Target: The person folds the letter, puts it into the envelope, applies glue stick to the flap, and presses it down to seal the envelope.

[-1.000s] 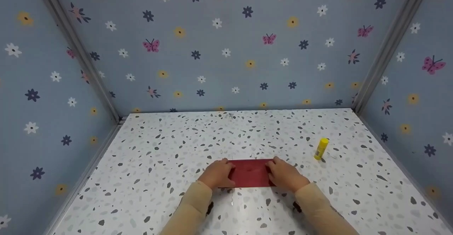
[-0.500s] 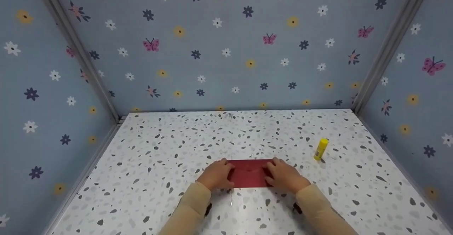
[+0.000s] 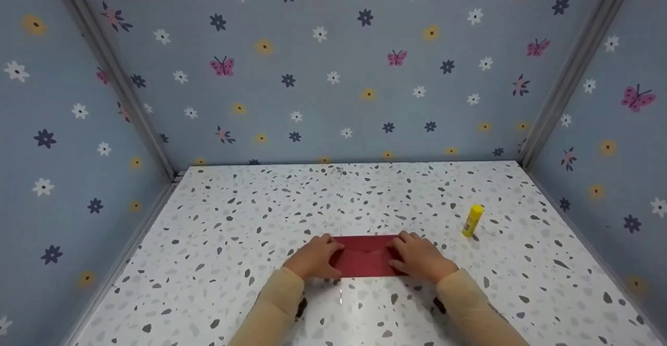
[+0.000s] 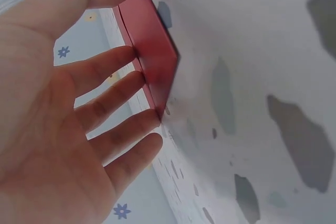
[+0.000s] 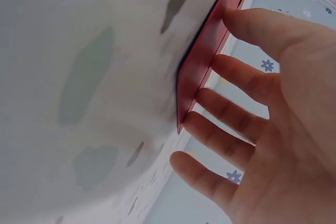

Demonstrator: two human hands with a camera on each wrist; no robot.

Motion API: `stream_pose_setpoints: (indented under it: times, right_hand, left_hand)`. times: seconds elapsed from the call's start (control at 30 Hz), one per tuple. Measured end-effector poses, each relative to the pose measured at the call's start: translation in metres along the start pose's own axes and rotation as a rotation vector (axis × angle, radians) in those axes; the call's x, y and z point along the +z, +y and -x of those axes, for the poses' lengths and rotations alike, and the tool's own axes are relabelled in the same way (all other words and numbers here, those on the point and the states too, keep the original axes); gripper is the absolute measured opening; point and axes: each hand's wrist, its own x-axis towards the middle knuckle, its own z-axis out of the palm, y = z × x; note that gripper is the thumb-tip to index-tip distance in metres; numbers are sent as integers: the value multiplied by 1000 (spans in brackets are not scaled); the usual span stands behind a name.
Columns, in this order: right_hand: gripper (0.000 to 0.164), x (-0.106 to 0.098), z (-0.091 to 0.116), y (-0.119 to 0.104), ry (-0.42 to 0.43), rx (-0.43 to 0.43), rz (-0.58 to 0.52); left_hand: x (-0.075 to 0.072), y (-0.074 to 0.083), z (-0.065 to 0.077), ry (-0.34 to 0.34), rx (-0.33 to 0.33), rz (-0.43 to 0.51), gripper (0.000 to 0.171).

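Note:
A flat red envelope (image 3: 365, 256) lies on the speckled table, with a faint flap line across it. At its left end rests my left hand (image 3: 314, 257), thumb on the near edge side and fingers toward the far side. The left wrist view shows that hand's fingers (image 4: 113, 98) nearly straight, their tips touching the envelope (image 4: 152, 45). My right hand (image 3: 421, 257) lies over the right end. Seen from the right wrist, its fingers (image 5: 231, 114) are extended and spread, thumb tip and several fingertips on the envelope (image 5: 202, 56).
A yellow glue stick (image 3: 472, 221) stands on the speckled white table (image 3: 260, 221), to the right beyond my right hand. Blue floral panels (image 3: 333, 75) enclose the table at the back and both sides, with grey metal posts (image 3: 568, 85) at the corners.
My right fingers have slid a little inward over the envelope. My left hand has shifted slightly left, toward the envelope's end. The glue stick stays where it was.

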Motion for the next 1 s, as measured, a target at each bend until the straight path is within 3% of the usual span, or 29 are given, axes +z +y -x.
stream_pose_setpoints:
  times: [0.3, 0.53, 0.67, 0.87, 1.0]
  right_hand:
    - [36, 2, 0, 6, 11, -38, -43]
    - [29, -2, 1, 7, -90, -20, -192]
    - [26, -2, 5, 5, -128, -61, -250]
    - [24, -5, 14, 0, -106, -164, -192]
    - [19, -5, 20, -4, -88, -177, -158]
  left_hand:
    - [4, -7, 5, 44, 57, 14, 62]
    - [7, -7, 12, 44, 141, -15, 47]
    - [8, -6, 16, 49, 193, -45, 36]
    - [10, -6, 22, 128, 305, -114, 23]
    - [12, -4, 27, 131, 302, -123, 21]
